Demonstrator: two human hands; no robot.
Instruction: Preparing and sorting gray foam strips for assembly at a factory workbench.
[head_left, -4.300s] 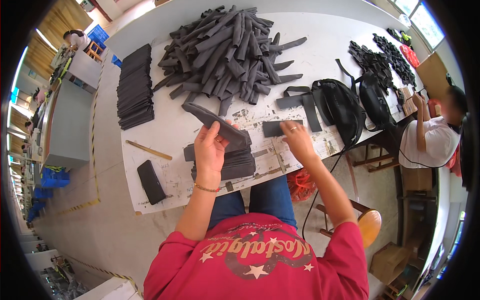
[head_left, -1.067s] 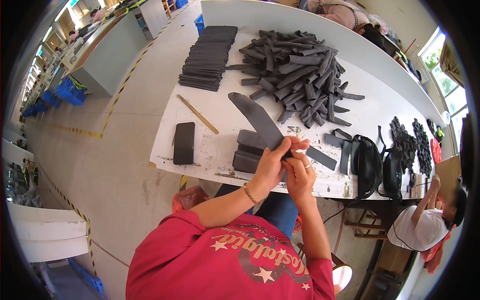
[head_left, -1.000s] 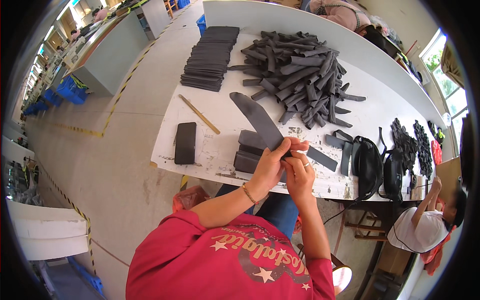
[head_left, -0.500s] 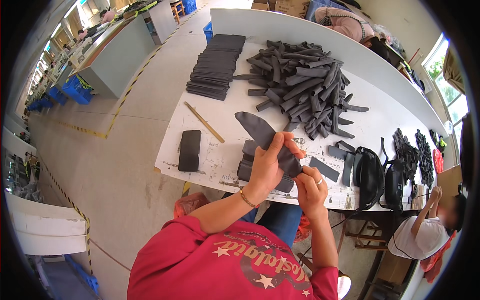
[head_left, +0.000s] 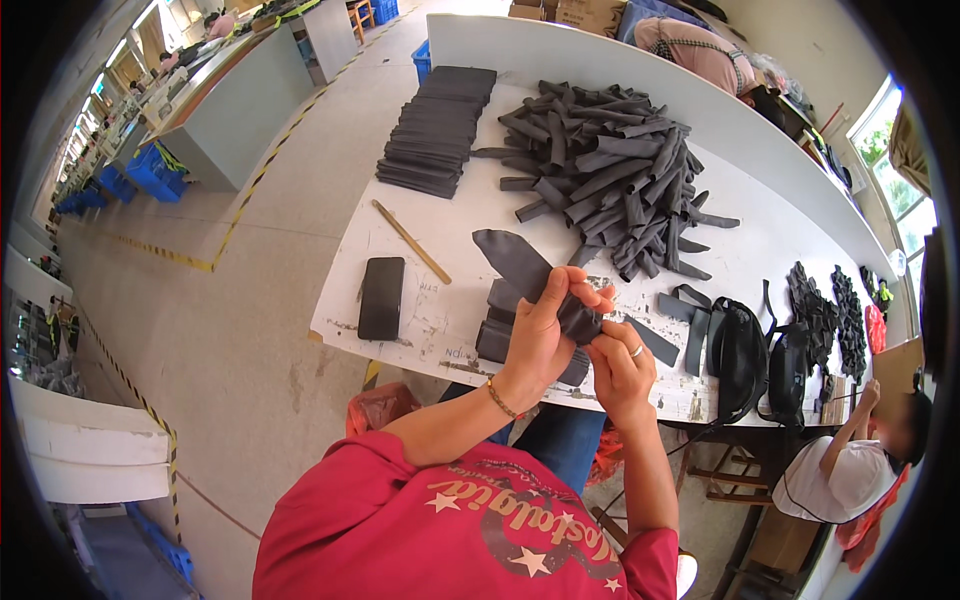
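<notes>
Our right hand (head_left: pixel 622 374) pinches the near end of a dark fabric strip (head_left: pixel 512 257); our left hand (head_left: pixel 540 342) grips its middle (thumb on top). We have it over the table (head_left: pixel 440 303); a loose pinch could let it slip onto the short stack (head_left: pixel 495 341). A heap (head_left: pixel 625 165) lies beyond.

Dark grey fabric strip (head_left: pixel 512 260): matte, narrow, held over the tabletop (head_left: pixel 430 315), slanting from far left to near right. Far end smooth, tapered; near end creased, bunched.
</notes>
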